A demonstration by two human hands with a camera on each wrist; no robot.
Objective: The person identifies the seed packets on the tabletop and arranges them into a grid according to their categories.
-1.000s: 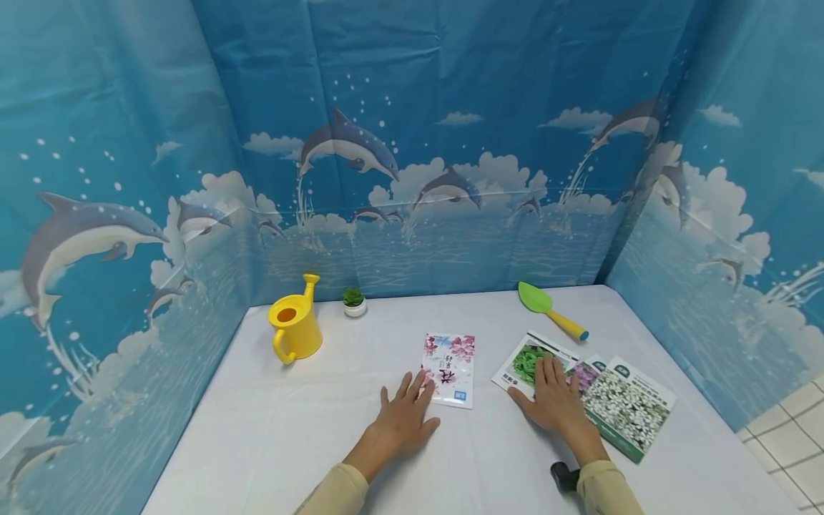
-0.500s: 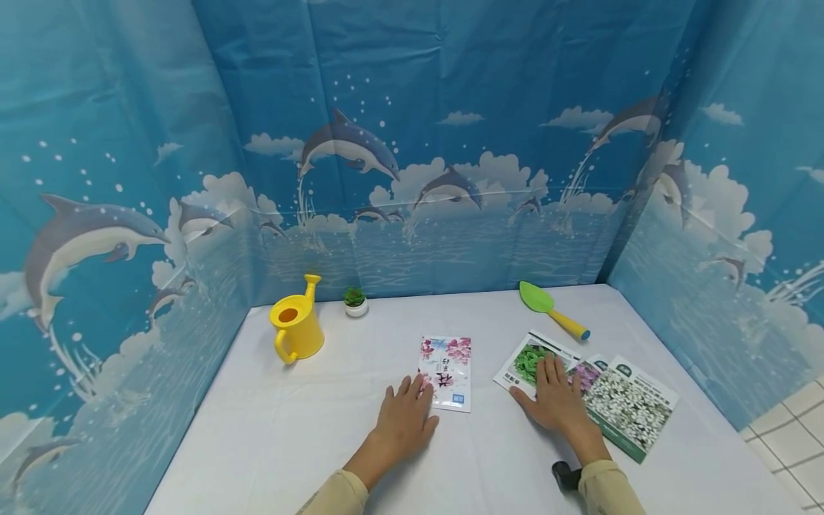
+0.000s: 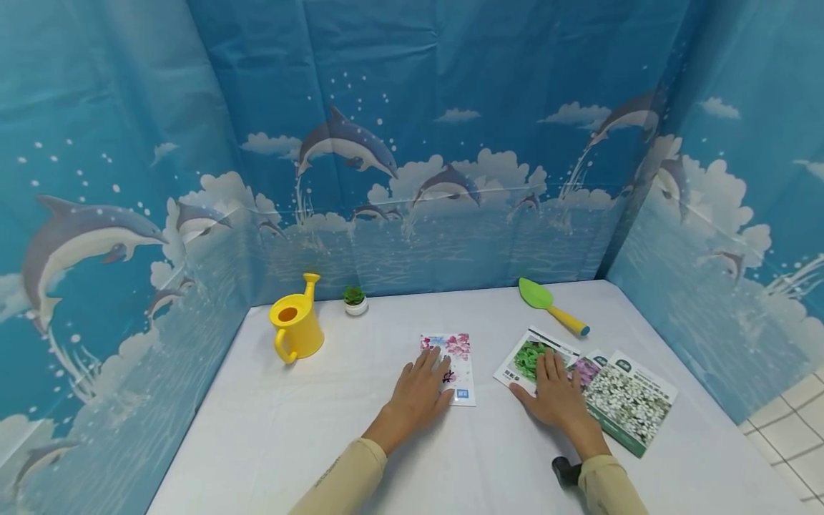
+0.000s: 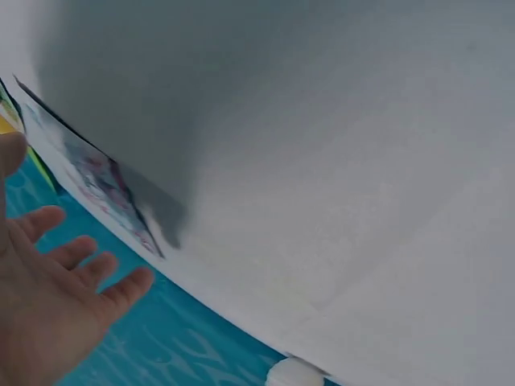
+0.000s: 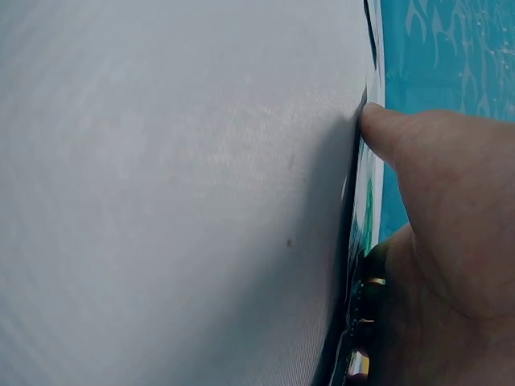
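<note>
The pink-blossom packet (image 3: 460, 366) lies central on the worktop (image 3: 302, 422), under the loosely spread left hand (image 3: 421, 392); the right hand (image 3: 557, 398), straight-fingered, thumb apart, rests on the green-leaf packet (image 3: 528, 359); white-flower packet (image 3: 628, 399) toward the right edge; trowel (image 3: 557, 310) near back right corner, watering can (image 3: 300, 335) near back left

From my remote seat, I had the left forearm (image 3: 344, 481) and right forearm (image 3: 610, 488) reaching forward, hands apart. The left hand (image 3: 418, 392) faced palm down, fingers loosely extended; the right hand (image 3: 556, 400) did too, its thumb spread inward.
</note>
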